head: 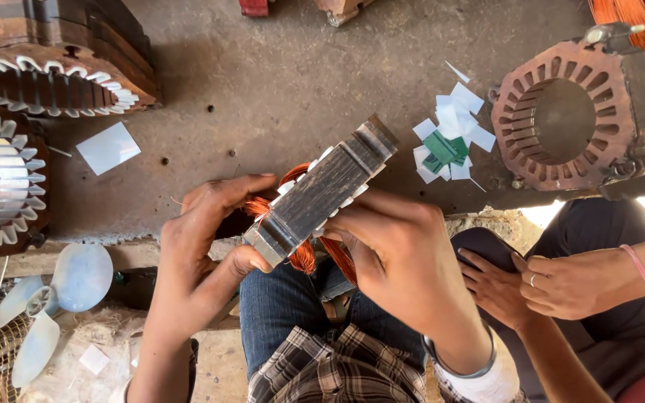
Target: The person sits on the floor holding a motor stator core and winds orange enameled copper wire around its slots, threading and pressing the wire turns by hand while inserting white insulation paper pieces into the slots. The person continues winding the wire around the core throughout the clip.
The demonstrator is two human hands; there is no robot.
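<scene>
Winding step in hand, I judge. Left hand grips stator core at its 7 o'clock end; copper wire beneath. Right hand clasps core's 4 o'clock side w/ fingers closed. Next calls for steady tension.

We see bare floor open ahead; stator core blocks right, co-worker's hands crowd lower right.

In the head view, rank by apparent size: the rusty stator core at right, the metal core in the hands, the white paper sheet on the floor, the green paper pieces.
1. Rusty stator core.
2. Metal core, held nearer the camera, so its rank is unsure.
3. White paper sheet.
4. Green paper pieces.
</scene>
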